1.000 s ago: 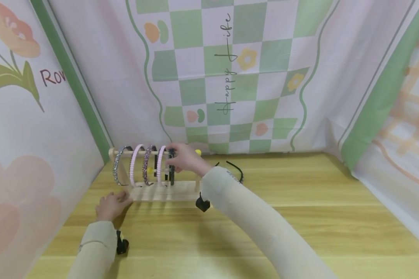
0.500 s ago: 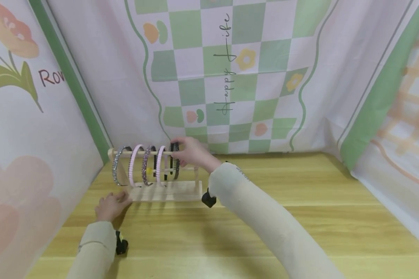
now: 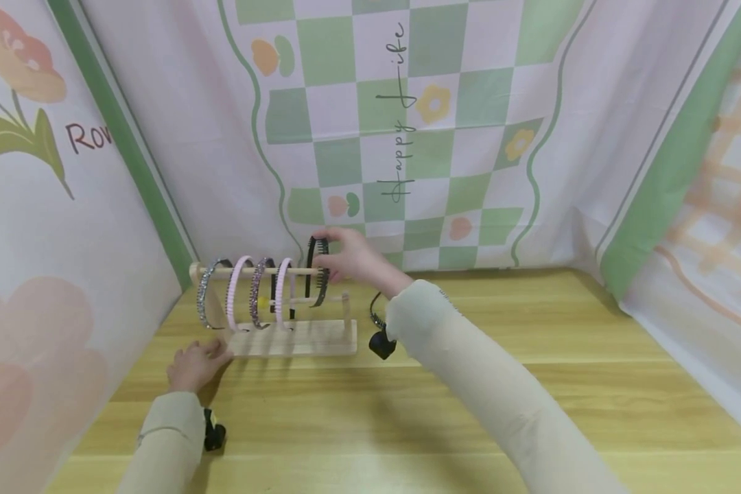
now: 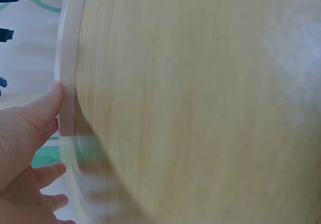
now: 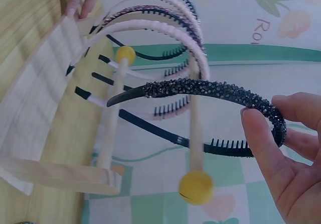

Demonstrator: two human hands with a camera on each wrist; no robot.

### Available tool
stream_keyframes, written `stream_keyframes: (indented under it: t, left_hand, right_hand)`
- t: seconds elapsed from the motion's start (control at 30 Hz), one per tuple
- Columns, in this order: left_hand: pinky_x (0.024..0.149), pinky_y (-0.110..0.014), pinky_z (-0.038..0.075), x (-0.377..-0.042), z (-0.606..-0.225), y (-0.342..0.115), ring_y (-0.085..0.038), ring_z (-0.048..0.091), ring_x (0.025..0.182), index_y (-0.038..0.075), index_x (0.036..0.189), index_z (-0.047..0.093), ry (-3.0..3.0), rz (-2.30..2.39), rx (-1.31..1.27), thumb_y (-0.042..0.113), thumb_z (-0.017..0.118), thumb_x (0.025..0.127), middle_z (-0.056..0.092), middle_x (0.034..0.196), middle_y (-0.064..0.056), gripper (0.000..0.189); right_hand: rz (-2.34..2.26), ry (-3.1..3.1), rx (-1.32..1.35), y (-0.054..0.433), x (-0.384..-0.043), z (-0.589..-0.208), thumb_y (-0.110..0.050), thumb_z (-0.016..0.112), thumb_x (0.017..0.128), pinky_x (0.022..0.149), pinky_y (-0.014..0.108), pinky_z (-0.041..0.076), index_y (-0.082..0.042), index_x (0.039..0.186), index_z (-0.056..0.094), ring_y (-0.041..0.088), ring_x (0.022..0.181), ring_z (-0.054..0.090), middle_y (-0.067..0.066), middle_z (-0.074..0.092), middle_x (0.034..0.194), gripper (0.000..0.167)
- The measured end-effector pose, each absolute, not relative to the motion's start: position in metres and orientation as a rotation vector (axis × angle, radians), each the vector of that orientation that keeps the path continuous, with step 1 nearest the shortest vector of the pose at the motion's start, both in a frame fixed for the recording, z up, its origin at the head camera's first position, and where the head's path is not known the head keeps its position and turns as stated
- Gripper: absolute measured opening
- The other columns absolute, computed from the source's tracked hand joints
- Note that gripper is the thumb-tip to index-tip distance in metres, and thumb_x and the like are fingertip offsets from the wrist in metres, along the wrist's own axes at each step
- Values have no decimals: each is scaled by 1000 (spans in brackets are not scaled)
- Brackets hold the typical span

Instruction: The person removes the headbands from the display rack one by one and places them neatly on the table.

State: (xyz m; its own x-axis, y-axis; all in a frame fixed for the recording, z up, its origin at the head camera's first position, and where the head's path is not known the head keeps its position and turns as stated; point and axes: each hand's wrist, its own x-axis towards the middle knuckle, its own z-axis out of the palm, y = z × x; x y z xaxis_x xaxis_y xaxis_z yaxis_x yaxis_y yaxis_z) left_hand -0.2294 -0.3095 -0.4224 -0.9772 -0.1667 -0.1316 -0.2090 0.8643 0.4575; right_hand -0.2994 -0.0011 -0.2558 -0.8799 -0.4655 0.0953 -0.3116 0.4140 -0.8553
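Note:
My right hand (image 3: 361, 261) pinches a black beaded headband (image 5: 210, 88) at its curved top, thumb on one side and fingers on the other. That headband loops around the top bar of a wooden headband rack (image 3: 293, 337), near the bar's yellow ball end (image 5: 196, 187). Further left on the bar hang a pink headband (image 3: 282, 295), a purple glittery headband (image 3: 256, 295), another pink headband (image 3: 231, 295) and a silver glittery headband (image 3: 203, 295). My left hand (image 3: 194, 365) grips the left end of the rack's base (image 4: 67, 83) between thumb and finger.
Another dark headband (image 3: 375, 317) lies on the wooden table (image 3: 531, 384) right of the rack, partly hidden by my right sleeve. A lower peg with a yellow ball (image 5: 125, 56) sits under the top bar. A patterned curtain (image 3: 432, 171) stands close behind.
My right hand has moved right and slightly up, sliding the black headband along the bar away from the pink one. My left hand stays on the base.

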Motion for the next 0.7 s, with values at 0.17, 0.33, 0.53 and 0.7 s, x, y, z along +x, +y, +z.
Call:
stream_keyframes:
  t: [0.17,0.33,0.53,0.7]
  left_hand:
    - [91,-72,16,-229,-423,-310,-62,12,120,3,138,37,2954,733,-292,51,49,90,16,138,-40,69]
    - [91,-72,15,-228,-422,-309,-63,12,120,3,137,38,2956,729,-294,50,49,90,17,137,-40,68]
    - [91,-72,15,-228,-423,-309,-63,11,120,3,138,37,2955,735,-290,51,49,90,16,137,-41,68]
    - [91,-72,15,-228,-423,-309,-63,10,120,3,138,37,2955,738,-284,50,48,90,16,138,-41,68]
  right_hand:
    - [-1497,2513,-699,8,-298,-249,-11,62,88,58,31,55,-13,136,43,27,63,63,11,35,142,52]
    - [-1545,2507,-684,20,-298,-244,-12,63,88,60,32,55,-13,137,43,29,67,63,10,36,141,52]
    - [-1619,2490,-674,38,-297,-240,-9,63,87,62,32,55,-10,135,44,33,70,63,11,38,139,51]
    - [-1631,2527,-635,54,-296,-237,-9,63,87,62,33,55,-9,135,44,35,73,63,9,37,141,52]
